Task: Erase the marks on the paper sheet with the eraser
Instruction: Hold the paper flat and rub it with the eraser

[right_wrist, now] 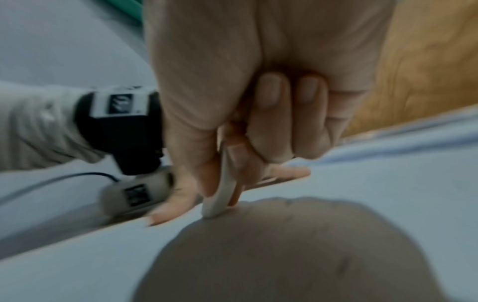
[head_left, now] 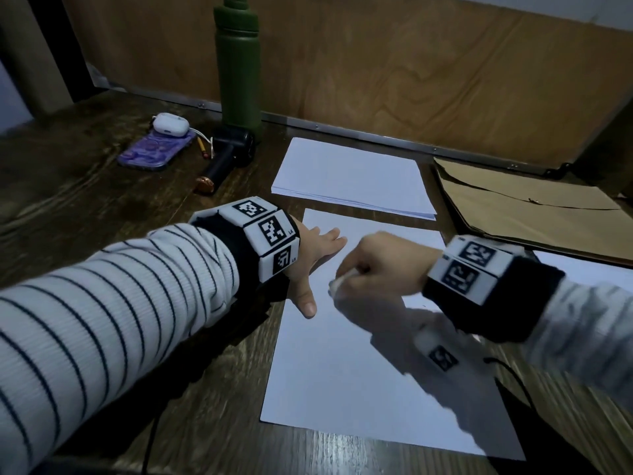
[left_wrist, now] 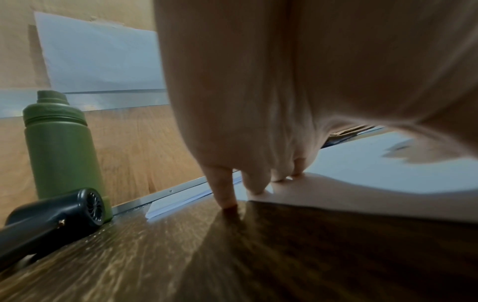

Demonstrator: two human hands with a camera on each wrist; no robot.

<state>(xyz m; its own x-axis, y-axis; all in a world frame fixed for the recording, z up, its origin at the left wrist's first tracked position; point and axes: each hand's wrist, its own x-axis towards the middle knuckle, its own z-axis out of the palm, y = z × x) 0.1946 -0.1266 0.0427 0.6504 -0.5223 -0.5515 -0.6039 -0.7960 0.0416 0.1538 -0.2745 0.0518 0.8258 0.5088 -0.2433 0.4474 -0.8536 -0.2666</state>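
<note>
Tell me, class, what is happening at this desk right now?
A person is rubbing a white eraser on a sheet lying on the desk. The right hand pinches the eraser, its tip down on the sheet. The left hand lies flat with fingers spread, holding the sheet's left edge steady. A paper stack, a green bottle and a brown envelope lie behind. The marks are too faint to make out.
</note>
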